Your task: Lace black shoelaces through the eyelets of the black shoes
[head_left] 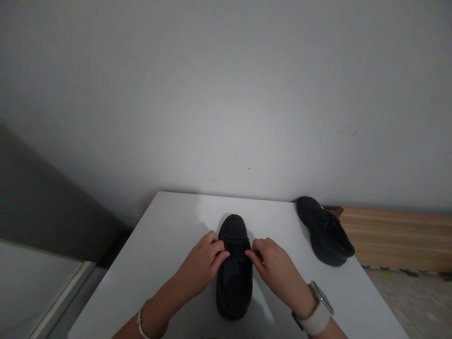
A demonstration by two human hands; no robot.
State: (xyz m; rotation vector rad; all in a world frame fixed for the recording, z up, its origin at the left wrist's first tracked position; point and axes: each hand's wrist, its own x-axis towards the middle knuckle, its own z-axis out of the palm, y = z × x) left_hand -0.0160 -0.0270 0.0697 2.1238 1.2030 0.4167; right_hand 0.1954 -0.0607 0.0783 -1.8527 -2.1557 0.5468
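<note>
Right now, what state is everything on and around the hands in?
Left hand: at the middle shoe's left side, by the laces; grip unclear
Right hand: at its right side; grip unclear
Middle shoe: upright, toe forward
Laces: threaded; knot unclear
Shoe at right: untouched, laced
Watch: strapped on right wrist
Bracelet: worn on left wrist

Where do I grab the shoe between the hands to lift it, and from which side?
Probably at the heel of the shoe, from the near side. The heel points towards you, the opening lets a thumb in, and the left hand and right hand are up by the laces.
</note>
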